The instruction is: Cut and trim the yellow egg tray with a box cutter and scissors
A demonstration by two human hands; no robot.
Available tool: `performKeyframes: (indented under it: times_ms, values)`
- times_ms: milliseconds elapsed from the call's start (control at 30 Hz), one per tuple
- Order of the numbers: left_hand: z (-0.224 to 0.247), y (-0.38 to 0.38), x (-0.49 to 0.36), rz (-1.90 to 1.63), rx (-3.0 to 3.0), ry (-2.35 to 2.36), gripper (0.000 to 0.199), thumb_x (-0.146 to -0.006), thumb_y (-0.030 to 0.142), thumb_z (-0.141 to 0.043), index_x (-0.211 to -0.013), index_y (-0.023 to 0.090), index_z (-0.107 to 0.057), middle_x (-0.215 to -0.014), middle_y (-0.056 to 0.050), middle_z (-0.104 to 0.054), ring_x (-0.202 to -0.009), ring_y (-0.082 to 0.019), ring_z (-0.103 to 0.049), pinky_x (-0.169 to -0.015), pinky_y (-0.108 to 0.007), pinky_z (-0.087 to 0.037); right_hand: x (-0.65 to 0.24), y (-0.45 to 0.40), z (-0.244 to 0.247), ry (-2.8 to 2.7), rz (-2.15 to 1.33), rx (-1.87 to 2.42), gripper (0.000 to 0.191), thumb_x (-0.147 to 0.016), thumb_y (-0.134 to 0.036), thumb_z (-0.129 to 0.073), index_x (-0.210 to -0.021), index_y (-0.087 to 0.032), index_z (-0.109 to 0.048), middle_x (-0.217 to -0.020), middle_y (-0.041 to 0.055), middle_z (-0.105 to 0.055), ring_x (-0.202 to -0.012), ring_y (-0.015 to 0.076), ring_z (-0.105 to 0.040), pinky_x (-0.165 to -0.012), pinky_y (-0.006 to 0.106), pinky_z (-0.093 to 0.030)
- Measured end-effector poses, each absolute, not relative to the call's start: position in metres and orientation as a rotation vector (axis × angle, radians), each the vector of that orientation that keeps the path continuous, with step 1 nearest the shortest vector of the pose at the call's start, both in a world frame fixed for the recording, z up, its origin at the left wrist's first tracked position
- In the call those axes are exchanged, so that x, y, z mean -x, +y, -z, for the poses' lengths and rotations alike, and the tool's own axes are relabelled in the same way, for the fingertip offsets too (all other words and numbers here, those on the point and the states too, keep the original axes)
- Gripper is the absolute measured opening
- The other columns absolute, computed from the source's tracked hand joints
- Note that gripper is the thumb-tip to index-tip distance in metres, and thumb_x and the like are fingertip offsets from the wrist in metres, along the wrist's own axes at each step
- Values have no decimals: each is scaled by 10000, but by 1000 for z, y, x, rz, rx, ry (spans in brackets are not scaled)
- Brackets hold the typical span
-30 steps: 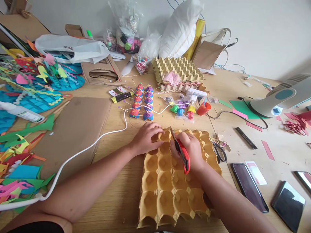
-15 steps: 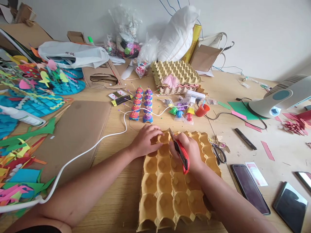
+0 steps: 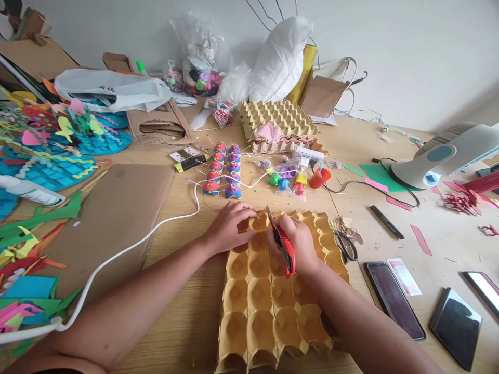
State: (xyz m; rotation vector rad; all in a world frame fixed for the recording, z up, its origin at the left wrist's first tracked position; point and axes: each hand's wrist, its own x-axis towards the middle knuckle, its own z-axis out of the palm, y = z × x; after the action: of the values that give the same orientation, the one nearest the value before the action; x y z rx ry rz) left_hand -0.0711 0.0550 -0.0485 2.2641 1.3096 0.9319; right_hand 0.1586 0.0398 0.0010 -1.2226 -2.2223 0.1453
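Egg tray [image 3: 261,296], yellow-brown and apparently of moulded pulp, lying cups upward on the wooden table [image 3: 183,306] in the lower middle of the frame. Thin dark lines run between some of its columns; from where I stand I cannot tell whether they are cuts or creases. The left hand [image 3: 230,227] rests at the tray's far left corner, thumb and forefinger spread wide, the palm lowered. The right hand [image 3: 298,239], over the far middle of the tray, has its fingers wrapped around a red utility knife [image 3: 287,252]. The blade points toward the far edge; contact between its tip and the pulp cannot be made out. Beyond the tray, near the centre of the frame, stand two rows of small painted figures [image 3: 233,179]; at its right side lie dark-handled scissors [image 3: 345,245].

Handling, as judged by eye: the tray should be very light and would slide under a push unless pinned. Its dry, matt surface should give good grip. The walls look stiff across the ridges yet thin enough to dent or tear. A flat hand on the rim or the ridges, clear of the blade's line, seems the soundest hold.
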Motion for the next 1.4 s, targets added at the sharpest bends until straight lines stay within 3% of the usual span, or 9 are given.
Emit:
performKeyframes:
  times_ms: [200,367,567,767,933,1200,1400]
  values:
    - [49,55,71,-986,-2275,1282,308,-907,405,-731,-1169,243,-743,-1297,-94,-684,-1226,-302,-601,-1094,-502,-490,-155,42,-1,-2236,-213,1265,150,-955,-332,-553,-880,-277,-436,-735,6,-669,-635,190,-587,-609,281,-367]
    - [49,55,71,-944,-2270,1307,317,-897,437,-753,-1161,262,-743,-1303,-92,-685,-1249,-311,-598,-1109,-513,-479,-158,39,-2,-2226,-110,1198,175,-944,-305,-553,-827,-278,-426,-641,-19,-584,-572,176,-516,-609,286,-364]
    - [48,56,74,-936,-2289,1301,315,-914,421,-722,-1183,260,-739,-1315,-90,-683,-1268,-304,-599,-1134,-491,-470,-155,42,-3,-2264,-180,1265,170,-958,-332,-561,-858,-276,-435,-706,-3,-638,-614,180,-555,-604,283,-337]
    - [44,55,75,-894,-2275,1320,332,-909,437,-739,-1180,246,-745,-1312,-90,-678,-1298,-302,-586,-1178,-489,-435,-155,39,-6,-2284,-94,1228,196,-949,-324,-543,-814,-277,-409,-625,-15,-555,-557,174,-463,-599,298,-310]
    - [40,55,75,-883,-2290,1314,318,-916,428,-722,-1179,250,-738,-1304,-83,-680,-1289,-293,-590,-1174,-480,-438,-153,41,-6,-2277,-163,1295,152,-964,-350,-553,-880,-271,-453,-709,4,-617,-617,186,-515,-608,294,-319]
    - [42,56,75,-857,-2287,1329,361,-906,473,-732,-1187,246,-743,-1328,-89,-669,-1303,-309,-572,-1179,-487,-430,-151,36,-9,-2393,4,1159,159,-969,-284,-519,-822,-263,-460,-658,4,-582,-581,181,-454,-626,322,-317]
    - [42,56,76,-863,-2287,1324,356,-910,476,-727,-1185,250,-742,-1315,-86,-674,-1290,-301,-582,-1178,-482,-427,-152,37,-11,-2345,-74,1280,166,-976,-361,-522,-852,-256,-485,-680,10,-597,-595,180,-461,-609,316,-315]
